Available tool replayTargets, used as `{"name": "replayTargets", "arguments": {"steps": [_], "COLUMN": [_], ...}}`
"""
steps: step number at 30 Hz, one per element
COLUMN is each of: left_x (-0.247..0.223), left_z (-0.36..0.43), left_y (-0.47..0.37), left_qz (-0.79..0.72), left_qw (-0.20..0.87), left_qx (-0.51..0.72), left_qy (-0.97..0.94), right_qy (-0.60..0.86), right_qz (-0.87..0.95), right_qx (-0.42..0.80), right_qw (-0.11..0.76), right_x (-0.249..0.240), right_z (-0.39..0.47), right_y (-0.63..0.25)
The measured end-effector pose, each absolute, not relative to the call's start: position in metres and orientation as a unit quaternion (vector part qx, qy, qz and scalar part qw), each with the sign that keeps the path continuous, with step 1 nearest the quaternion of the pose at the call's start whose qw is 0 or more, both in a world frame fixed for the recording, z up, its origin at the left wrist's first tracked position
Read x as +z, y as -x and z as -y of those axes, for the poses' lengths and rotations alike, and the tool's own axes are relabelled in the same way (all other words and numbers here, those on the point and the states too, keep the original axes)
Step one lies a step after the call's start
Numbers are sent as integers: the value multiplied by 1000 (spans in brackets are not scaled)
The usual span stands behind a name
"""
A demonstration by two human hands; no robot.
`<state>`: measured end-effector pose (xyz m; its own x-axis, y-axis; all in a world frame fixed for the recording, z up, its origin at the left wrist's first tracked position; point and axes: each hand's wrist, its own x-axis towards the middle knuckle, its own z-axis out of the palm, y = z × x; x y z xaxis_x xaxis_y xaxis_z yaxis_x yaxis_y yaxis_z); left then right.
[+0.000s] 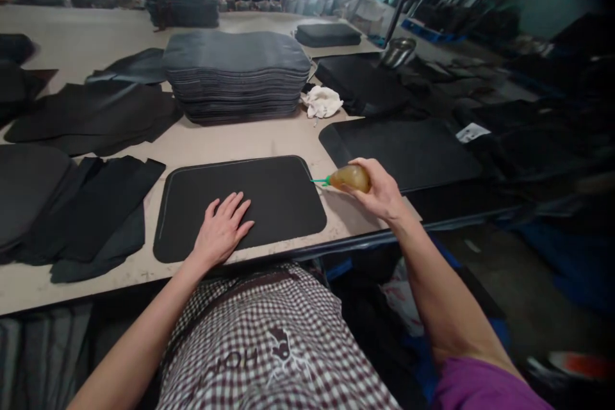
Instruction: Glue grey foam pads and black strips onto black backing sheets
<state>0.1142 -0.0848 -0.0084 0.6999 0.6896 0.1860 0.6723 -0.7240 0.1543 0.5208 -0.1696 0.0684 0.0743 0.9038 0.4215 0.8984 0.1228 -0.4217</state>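
Note:
A black panel with rounded corners [273, 192] lies flat near the table's front edge. My left hand [225, 225] rests on it with the fingers spread and nothing held. Beyond the panel's right side, my right hand [377, 189] is wrapped round an amber squeeze bottle [350, 178] tilted on its side. The bottle's thin green nozzle points left, its tip at the panel's right edge. A thin pale line runs along the panel's far and left edges.
A tall stack of dark panels [235, 77] stands behind, with a crumpled white cloth [321, 102] beside it. Loose black pieces [106, 205] lie to the left on the beige table [240, 141]. Another dark sheet [408, 150] is at the right, and a metal cup [398, 52] stands farther back.

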Motion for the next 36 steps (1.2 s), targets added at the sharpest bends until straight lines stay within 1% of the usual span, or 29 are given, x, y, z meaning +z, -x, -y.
{"name": "replayTargets", "arguments": {"steps": [6, 11, 14, 17, 22, 25, 27, 32, 36], "left_x": [-9, -10, -7, -2, 5, 9, 13, 26, 31], "left_z": [85, 85, 84, 81, 69, 63, 59, 52, 51], "left_y": [-115, -114, -112, -106, -90, -73, -56, -3, 33], "left_qz": [-368, -369, -378, -396, -429, -434, -446, -489, -509], "left_qw": [37, 49, 82, 172, 391, 467, 460, 361, 330], "left_qx": [112, 109, 118, 170, 312, 363, 368, 357, 401], "left_qy": [-922, -922, -915, -886, -752, -680, -674, -709, -686], "right_qy": [670, 700, 707, 695, 645, 603, 571, 500, 444], "right_qz": [658, 599, 563, 552, 593, 636, 662, 716, 755], "right_qx": [64, 117, 157, 189, 228, 241, 253, 256, 259], "right_qw": [337, 370, 399, 420, 424, 417, 414, 414, 406], "right_x": [73, 57, 42, 29, 19, 23, 28, 38, 40], "right_z": [242, 290, 302, 299, 270, 245, 228, 186, 156], "right_y": [-515, -507, -494, -473, -422, -389, -366, -312, -269]}}
